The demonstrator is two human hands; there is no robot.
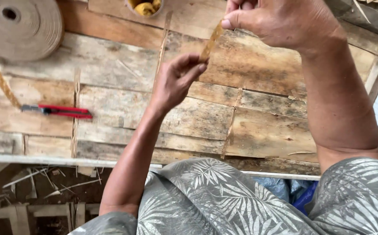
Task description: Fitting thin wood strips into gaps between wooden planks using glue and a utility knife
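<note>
a thin, flat, yellowish-brown strip of cane-like material (210,42) is held in the air above the weathered wooden plank tabletop (258,126), running slantwise between both hands. the right hand (280,24) pinches its upper end between closed fingers (234,19); the left hand (176,80) grips its lower end, fingers closed on it. left of the strip, a red-handled utility knife (60,111) lies on the tabletop, and farther left a large coiled roll of pale tan strip (19,28).

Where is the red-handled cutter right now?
In the head view, the cutter lies on the plank table at the left, below the tape roll and apart from both hands, which hold a thin strip farther right.
</note>
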